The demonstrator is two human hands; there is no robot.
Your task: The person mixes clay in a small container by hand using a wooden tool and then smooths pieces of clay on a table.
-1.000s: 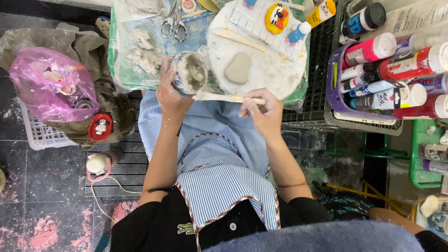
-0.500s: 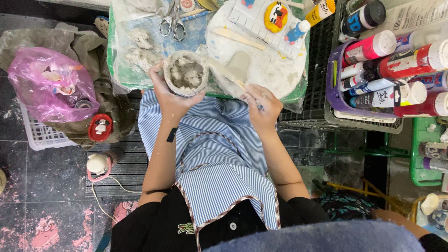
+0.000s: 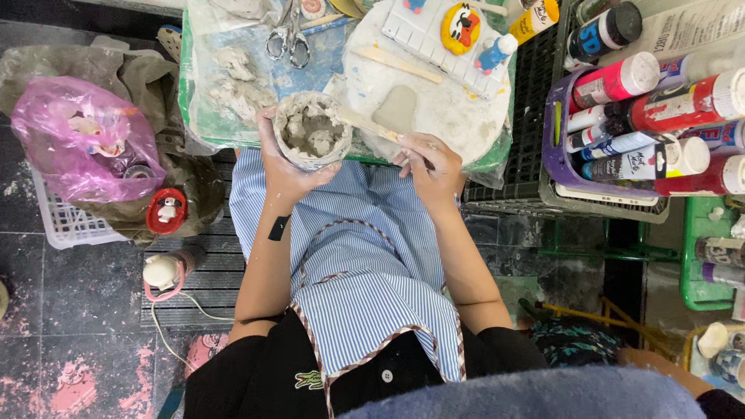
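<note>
Left hand cupped — right hand in a pinch grip.

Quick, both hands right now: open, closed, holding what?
Left hand: closed around the clay-filled cup, held over the lap.
Right hand: closed on a flat wooden stick, its tip in the cup.

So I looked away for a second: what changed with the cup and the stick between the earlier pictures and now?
The left hand tipped the clay-filled cup from its side to mouth-up and brought it over the lap. The right hand swung the wooden stick from level below the cup to dipping its tip into the clay. Both hands kept their grip; the grey clay piece on the round board stayed put.
</note>
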